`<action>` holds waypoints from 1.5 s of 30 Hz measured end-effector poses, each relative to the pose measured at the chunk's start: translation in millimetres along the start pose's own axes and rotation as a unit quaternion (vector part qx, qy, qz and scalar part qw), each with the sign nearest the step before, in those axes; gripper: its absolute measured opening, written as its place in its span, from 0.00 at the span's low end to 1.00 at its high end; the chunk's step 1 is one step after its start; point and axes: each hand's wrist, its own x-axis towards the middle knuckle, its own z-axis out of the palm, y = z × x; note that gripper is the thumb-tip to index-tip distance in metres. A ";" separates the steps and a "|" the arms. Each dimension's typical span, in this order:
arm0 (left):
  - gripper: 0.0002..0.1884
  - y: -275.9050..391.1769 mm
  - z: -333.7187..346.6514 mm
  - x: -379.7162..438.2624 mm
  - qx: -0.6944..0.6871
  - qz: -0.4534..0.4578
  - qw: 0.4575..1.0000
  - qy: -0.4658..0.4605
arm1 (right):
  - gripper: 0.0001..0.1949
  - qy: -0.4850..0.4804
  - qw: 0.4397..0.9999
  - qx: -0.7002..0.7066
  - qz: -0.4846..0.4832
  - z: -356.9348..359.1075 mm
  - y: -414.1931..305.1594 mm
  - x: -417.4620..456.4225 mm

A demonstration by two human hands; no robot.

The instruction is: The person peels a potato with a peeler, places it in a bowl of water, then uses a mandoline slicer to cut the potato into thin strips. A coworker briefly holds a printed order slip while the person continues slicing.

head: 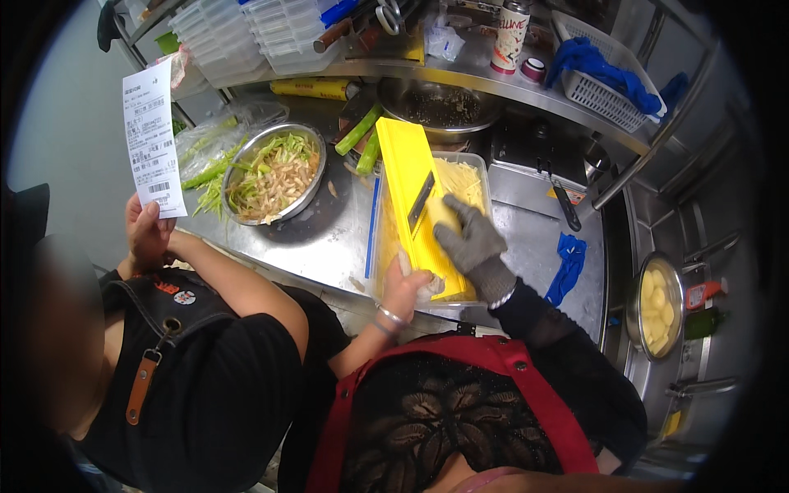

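Observation:
My left hand [404, 286], bare with a bangle at the wrist, grips the near end of a yellow mandoline slicer [404, 163], with a pale crumpled cloth [436, 285] under the fingers. The slicer slants across a clear plastic container [486, 175]. Shredded potato [459, 179] fills the container's far right part; some also shows at its left side. My right hand [478, 243], in a grey knit glove, holds a peeled potato [441, 212] against the slicer beside its blade [421, 197]. The fingers partly cover the potato.
A steel bowl [323, 172] of vegetable peelings stands left, near celtuce stems [360, 129]. Another person's hand [148, 228] holds a printed slip [154, 138]. A shelf [468, 77] overhangs the back. Peeled potatoes [658, 302] fill a bowl in the right sink; a blue cloth [567, 265] lies nearer.

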 end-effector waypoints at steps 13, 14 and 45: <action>0.18 18.4 11.6 -8.2 -0.027 0.015 0.999 -0.007 | 0.26 0.067 0.995 -0.069 0.016 -12.5 -1.9 74.5; 0.17 20.7 8.1 -2.7 -0.037 0.043 0.998 -0.013 | 0.26 0.066 0.996 -0.053 -0.014 -5.9 1.6 57.2; 0.19 8.5 4.0 -14.5 0.031 0.013 0.999 -0.003 | 0.25 -0.099 0.993 0.012 0.059 -30.5 -19.6 17.1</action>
